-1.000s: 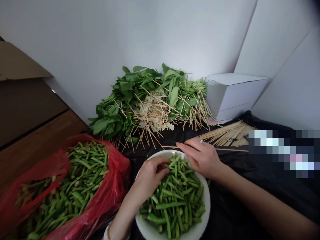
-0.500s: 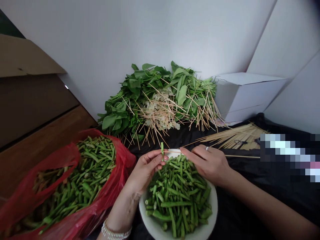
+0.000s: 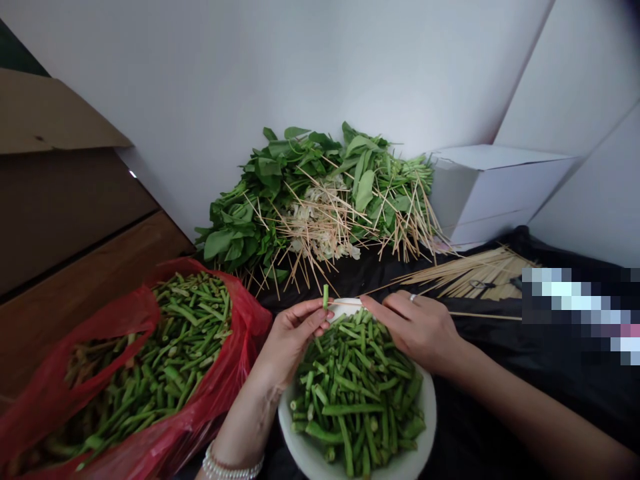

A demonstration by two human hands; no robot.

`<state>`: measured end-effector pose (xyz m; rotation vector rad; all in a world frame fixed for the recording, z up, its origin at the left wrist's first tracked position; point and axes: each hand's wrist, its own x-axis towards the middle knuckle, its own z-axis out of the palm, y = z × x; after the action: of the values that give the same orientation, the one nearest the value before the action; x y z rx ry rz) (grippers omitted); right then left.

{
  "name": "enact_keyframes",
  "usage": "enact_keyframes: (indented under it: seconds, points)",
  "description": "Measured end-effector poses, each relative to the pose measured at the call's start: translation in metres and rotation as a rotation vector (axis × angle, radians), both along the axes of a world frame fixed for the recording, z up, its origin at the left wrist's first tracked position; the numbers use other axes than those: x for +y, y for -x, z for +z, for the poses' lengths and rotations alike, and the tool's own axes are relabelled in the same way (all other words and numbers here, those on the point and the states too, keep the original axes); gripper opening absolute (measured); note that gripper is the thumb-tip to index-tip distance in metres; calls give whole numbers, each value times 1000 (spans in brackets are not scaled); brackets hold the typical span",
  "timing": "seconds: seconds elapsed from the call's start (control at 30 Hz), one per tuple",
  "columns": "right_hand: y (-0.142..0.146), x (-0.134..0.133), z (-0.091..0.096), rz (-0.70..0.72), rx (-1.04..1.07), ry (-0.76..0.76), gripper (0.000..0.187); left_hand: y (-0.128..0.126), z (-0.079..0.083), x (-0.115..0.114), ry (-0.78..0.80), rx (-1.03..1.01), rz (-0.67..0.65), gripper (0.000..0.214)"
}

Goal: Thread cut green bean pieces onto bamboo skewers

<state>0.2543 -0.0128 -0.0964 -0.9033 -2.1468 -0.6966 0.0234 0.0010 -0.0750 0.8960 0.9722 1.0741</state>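
Note:
Between the thumb and fingers of my left hand (image 3: pixel 295 330) is a short piece of green bean (image 3: pixel 325 295), held upright. My right hand (image 3: pixel 413 327), with a ring on one finger, grips a thin wooden skewer (image 3: pixel 485 315) that runs out behind it to the right. The skewer's other end reaches the bean piece; whether it has gone through is too small to tell. Both hands are over the far rim of a white bowl (image 3: pixel 427 427) heaped with cut green beans (image 3: pixel 360 393).
A red plastic bag (image 3: pixel 250 313) of cut beans lies open on the left. Leafy greens on skewers (image 3: pixel 325 200) are piled by the wall, beside a white box (image 3: pixel 505 190). Loose skewers (image 3: pixel 480 270) lie on the black sheet (image 3: pixel 480 387). A cardboard box (image 3: pixel 60 187) stands far left.
Almost nothing differs. The bean piece in my left fingers sits slightly differently, its lower end now more covered. My right hand keeps its hold on the skewer.

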Motion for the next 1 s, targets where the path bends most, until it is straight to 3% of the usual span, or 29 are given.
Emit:
enact_keyframes:
  seconds: [0.47, 1.0]
  points:
    - [3, -4, -1, -33, -25, 22, 32, 0, -2, 1, 4, 59, 74, 30]
    - [10, -8, -4, 54, -13, 20, 29, 2, 4, 0, 64, 26, -69, 23]
